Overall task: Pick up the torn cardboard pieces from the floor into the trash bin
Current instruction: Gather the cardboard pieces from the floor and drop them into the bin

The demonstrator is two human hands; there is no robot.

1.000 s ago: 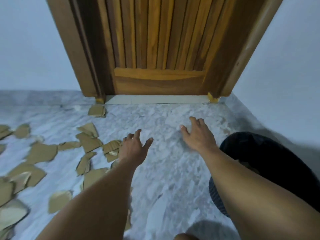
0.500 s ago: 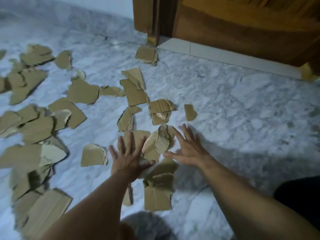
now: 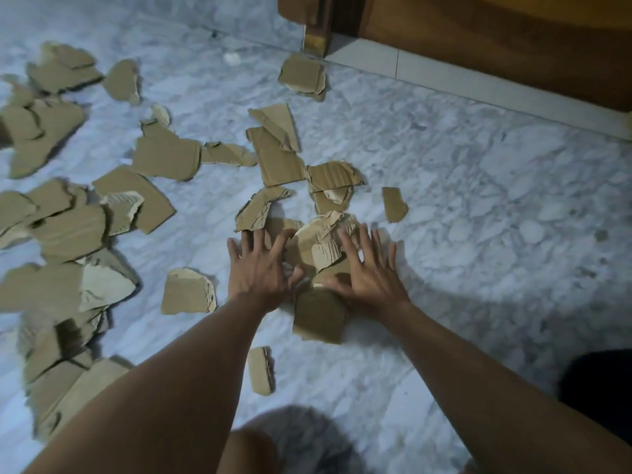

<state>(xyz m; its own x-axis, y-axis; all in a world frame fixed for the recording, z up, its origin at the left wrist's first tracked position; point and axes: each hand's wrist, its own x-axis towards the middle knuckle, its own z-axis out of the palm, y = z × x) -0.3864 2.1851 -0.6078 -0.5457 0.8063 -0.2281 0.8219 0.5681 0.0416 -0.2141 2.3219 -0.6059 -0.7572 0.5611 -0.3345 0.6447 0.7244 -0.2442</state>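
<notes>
Several torn brown cardboard pieces lie scattered over the grey marble floor (image 3: 478, 206). A small heap of cardboard pieces (image 3: 319, 249) sits in the middle. My left hand (image 3: 261, 268) lies on the heap's left side, fingers spread and straight. My right hand (image 3: 367, 271) presses flat on the heap's right side, its thumb on a piece. A larger flat piece (image 3: 318, 318) lies just below the heap between my wrists. A dark shape at the right edge, the black trash bin (image 3: 596, 395), shows only partly.
A wooden door and frame (image 3: 478, 35) stand at the top right above a pale threshold strip. More cardboard pieces (image 3: 68, 227) cover the floor on the left. A lone small piece (image 3: 395, 204) lies right of the heap. My knee shows at the bottom.
The view has tilted down from the door to the floor. Both hands have dropped onto the heap of pieces, closing in from either side.
</notes>
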